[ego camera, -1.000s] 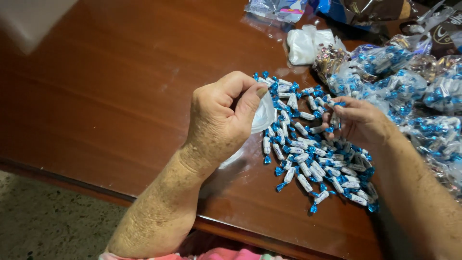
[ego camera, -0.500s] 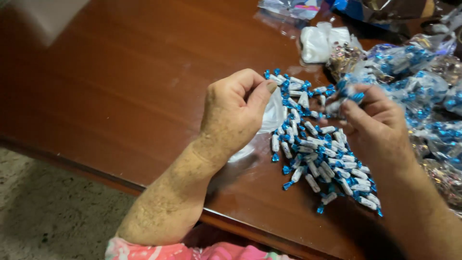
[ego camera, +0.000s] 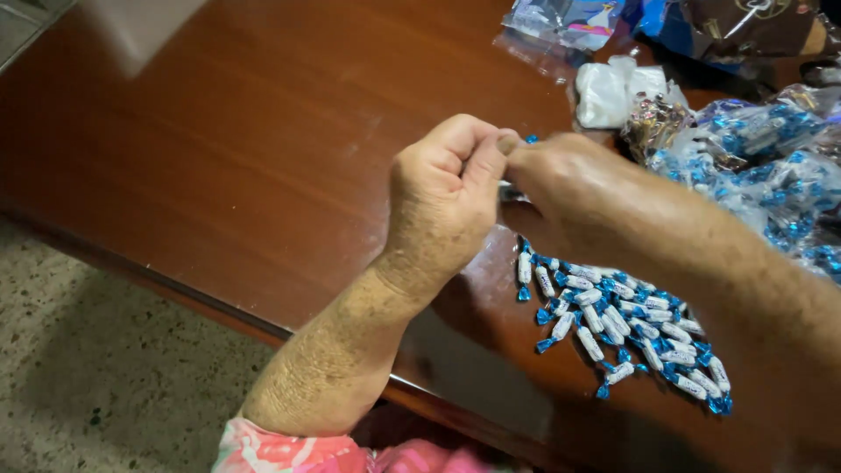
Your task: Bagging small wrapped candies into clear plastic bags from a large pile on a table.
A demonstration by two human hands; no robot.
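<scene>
A: How are the hands placed?

B: The left hand [ego camera: 447,197] and right hand [ego camera: 561,180] are brought together above the table [ego camera: 219,149], thumbs touching. The left fingers [ego camera: 438,153] are curled into a loose fist, with the thumb pressed toward the right hand.

A: Is anything held?

B: A bit of blue is glimpsed at the fingertips, and something pale is seen just under them, but what is pinched cannot be told. The right fingers are hidden behind the back of that hand, so their opening cannot be judged.

A: Where are the candies [ego camera: 626,324]?

B: A pile of white, blue-ended candies is spread near the table's front edge, below the right forearm.

A: And elsewhere?

B: Clear bags [ego camera: 753,149] filled with the same candies are heaped toward the right edge. White packets [ego camera: 613,92] are lying near the far edge, beside them.
</scene>
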